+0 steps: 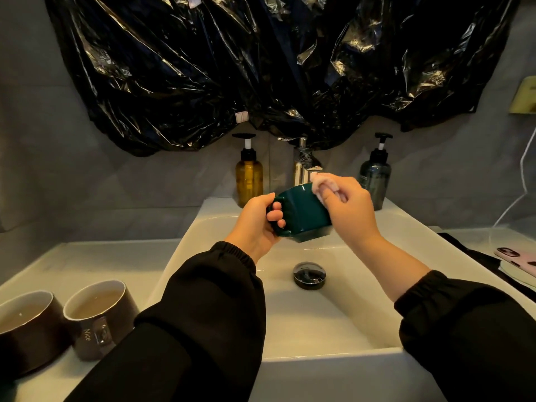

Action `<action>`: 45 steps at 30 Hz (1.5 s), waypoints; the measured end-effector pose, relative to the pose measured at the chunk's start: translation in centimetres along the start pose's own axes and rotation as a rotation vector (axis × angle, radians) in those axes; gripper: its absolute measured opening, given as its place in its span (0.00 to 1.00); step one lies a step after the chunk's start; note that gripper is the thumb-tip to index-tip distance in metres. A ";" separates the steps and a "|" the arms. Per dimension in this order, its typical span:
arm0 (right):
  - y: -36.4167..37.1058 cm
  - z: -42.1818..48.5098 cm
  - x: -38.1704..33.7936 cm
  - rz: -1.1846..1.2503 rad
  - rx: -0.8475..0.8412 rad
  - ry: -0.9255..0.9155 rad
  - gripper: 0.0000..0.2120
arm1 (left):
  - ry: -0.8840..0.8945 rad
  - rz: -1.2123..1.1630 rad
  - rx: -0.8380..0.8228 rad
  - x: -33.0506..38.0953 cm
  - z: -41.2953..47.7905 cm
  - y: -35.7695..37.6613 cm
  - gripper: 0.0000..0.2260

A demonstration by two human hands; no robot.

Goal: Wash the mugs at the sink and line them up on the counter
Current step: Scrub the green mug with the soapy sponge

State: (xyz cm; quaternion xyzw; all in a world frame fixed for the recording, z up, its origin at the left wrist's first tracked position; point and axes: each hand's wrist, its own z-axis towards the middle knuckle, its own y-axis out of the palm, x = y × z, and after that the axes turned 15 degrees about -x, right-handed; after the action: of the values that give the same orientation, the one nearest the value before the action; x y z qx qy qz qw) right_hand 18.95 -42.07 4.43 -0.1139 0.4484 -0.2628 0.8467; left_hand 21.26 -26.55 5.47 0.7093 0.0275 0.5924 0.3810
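A dark green mug [304, 211] hangs tilted over the white sink [333, 309], its mouth turned away from me. My left hand [258, 220] grips it with fingers curled through the handle. My right hand [345, 203] pinches a pale pink sponge [320, 184] against the mug's rim. Two brown mugs stand on the counter at lower left, one marked "Nice" [100, 314] and a darker one [27, 329] beside it; both hold murky liquid.
A chrome tap [303, 166] stands behind the sink between an amber pump bottle [249, 177] and a dark pump bottle [375, 178]. The drain plug [309, 275] sits in the basin. A pink phone [519, 259] lies on the right counter. Black plastic sheeting [261, 68] covers the wall.
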 end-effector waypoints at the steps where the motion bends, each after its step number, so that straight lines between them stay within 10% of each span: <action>1: -0.2 0.1 0.1 0.119 -0.005 0.051 0.10 | 0.006 0.002 0.001 0.0 0.0 0.0 0.14; 11: 1.3 -1.2 -0.8 -0.357 -0.036 -0.368 0.12 | 0.024 0.015 -0.008 -0.1 -0.2 -0.2 0.14; 18: -1.0 -0.6 -0.7 0.136 -0.060 0.197 0.12 | 0.017 -0.107 -0.036 -0.1 -0.4 -0.4 0.13; 25: 0.7 -1.4 -1.2 -0.285 -0.064 -0.333 0.13 | 0.028 -0.114 -0.026 0.0 -0.6 -0.4 0.14; 33: -1.5 -0.1 -1.3 0.602 -0.179 0.468 0.14 | 0.013 -0.107 -0.118 0.1 -1.2 -0.8 0.16; 38: -3.1 1.0 -1.1 0.911 -0.013 0.337 0.07 | 0.037 -0.233 -0.185 0.3 -1.1 -1.4 0.18; 45: -1.8 0.0 -2.2 0.888 -0.373 0.326 0.13 | 0.065 -0.292 -0.208 0.4 -1.0 -1.3 0.19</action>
State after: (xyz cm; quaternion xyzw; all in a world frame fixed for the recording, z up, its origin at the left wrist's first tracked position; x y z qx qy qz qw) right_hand 17.36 -42.38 6.77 -0.0192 0.6193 0.1927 0.7609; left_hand 21.08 -24.90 5.06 0.6350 0.0808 0.5532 0.5332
